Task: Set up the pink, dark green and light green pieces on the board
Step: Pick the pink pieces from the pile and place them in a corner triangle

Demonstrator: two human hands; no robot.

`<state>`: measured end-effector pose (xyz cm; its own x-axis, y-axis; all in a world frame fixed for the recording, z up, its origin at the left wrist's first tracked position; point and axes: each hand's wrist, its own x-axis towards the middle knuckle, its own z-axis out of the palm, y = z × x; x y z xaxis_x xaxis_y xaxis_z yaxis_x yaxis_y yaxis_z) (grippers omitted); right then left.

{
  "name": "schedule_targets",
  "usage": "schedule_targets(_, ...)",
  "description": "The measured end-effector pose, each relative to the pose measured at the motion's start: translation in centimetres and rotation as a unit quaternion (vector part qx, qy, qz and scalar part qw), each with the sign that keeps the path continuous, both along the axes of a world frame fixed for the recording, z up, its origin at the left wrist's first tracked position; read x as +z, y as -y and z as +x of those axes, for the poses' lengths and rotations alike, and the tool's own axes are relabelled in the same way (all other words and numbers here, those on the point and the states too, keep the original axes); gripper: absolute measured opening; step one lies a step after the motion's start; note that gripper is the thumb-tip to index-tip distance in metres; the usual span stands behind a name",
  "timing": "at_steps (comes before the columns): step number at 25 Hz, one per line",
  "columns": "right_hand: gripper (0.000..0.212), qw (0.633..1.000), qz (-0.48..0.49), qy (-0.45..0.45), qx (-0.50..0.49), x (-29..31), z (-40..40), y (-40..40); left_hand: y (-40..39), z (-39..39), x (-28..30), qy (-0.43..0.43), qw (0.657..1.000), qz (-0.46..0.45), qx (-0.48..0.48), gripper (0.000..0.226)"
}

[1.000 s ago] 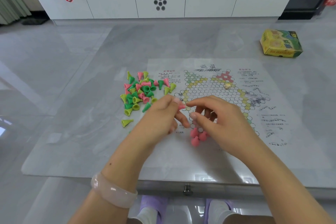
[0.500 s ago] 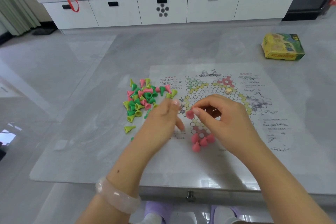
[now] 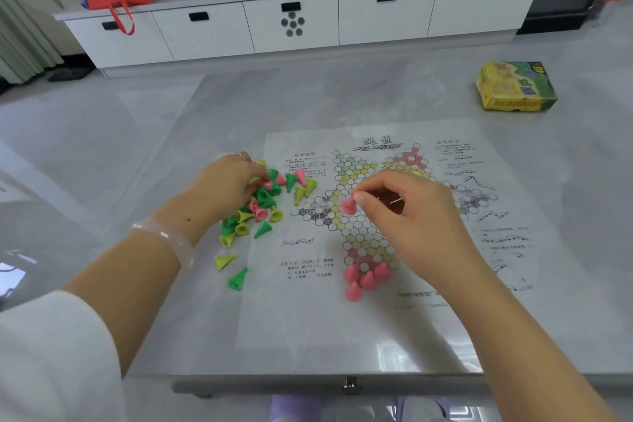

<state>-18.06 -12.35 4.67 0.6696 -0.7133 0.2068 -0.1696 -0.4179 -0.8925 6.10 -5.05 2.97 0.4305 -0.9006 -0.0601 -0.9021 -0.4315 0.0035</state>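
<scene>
Since a moment earlier, my left hand had left the board and gone out to the loose pile, fingers curled down into the cones, though I couldn't tell if it held one. My right hand pinched a pink piece upright at thumb and fingertip above the board's middle, ready for a cell. Four placed pink pieces stood nearer me, just beneath that hand, filling the near corner first
</scene>
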Motion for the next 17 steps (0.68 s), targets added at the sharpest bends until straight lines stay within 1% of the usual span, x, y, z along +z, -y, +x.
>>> schedule_targets(3, 0.014, 1.000, -0.001, 0.000, 0.002, 0.08, -0.04, 0.11, 0.28, 0.02, -0.17, 0.025, 0.999, 0.031, 0.003, 0.029)
schedule_targets(7, 0.014, 1.000, -0.004, -0.001, 0.003, 0.08, -0.18, -0.04, 0.00, 0.04, -0.58, 0.043, 0.999, 0.002, -0.006, 0.023)
schedule_targets(11, 0.014, 1.000, -0.013, -0.004, -0.001, 0.03, -0.19, -0.03, -0.14, 0.09, -0.27, 0.020, 0.999, -0.037, -0.019, 0.035)
schedule_targets(14, 0.013, 1.000, -0.010, -0.003, 0.005, 0.03, -0.06, -0.16, 0.34, -0.07, -0.43, 0.037, 0.998, 0.005, -0.042, 0.037)
schedule_targets(17, 0.014, 1.000, -0.009, -0.007, 0.009, 0.00, -0.09, -0.15, 0.75, -0.26, -0.54, 0.051, 0.996, 0.037, -0.060, 0.032)
